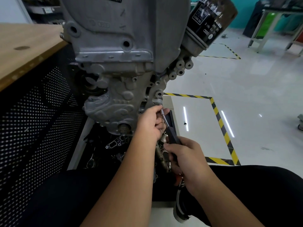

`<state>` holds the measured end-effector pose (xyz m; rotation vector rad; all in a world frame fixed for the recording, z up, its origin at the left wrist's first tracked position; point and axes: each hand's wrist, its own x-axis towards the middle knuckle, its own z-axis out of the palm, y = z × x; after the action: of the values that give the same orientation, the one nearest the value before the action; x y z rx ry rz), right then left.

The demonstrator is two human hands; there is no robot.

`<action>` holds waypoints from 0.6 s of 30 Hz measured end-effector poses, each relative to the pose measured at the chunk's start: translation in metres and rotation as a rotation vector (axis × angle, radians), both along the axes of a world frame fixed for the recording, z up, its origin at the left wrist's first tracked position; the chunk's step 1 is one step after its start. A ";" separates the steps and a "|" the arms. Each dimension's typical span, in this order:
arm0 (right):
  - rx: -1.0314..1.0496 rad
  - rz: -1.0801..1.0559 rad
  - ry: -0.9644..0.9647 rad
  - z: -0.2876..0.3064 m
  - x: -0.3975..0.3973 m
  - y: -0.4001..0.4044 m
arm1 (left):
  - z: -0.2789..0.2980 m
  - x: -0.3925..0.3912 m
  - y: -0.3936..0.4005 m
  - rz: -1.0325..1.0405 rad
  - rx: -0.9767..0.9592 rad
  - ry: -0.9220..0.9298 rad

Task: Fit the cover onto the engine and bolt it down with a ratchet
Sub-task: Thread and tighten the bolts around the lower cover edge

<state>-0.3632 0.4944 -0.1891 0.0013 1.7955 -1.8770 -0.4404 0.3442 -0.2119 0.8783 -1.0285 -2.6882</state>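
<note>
While the right hand [185, 154] grips the black handle of the ratchet [170, 130], its shaft slants up to the lower right edge of the engine [114, 54], where the left hand [151, 122] curls round the ratchet's head beside the cover [106, 107].

Open floor [246, 89] lies right of the engine [118, 51]; the bench [24, 46] and mesh panel [36, 122] close its left side.
</note>
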 end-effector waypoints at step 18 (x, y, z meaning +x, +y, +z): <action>0.037 -0.016 0.019 0.004 0.033 -0.016 | -0.013 0.059 -0.013 0.243 0.215 -0.083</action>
<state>-0.3304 0.4784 -0.1848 0.0113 1.8471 -1.8606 -0.3814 0.3311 -0.2250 1.0830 -0.6065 -2.6046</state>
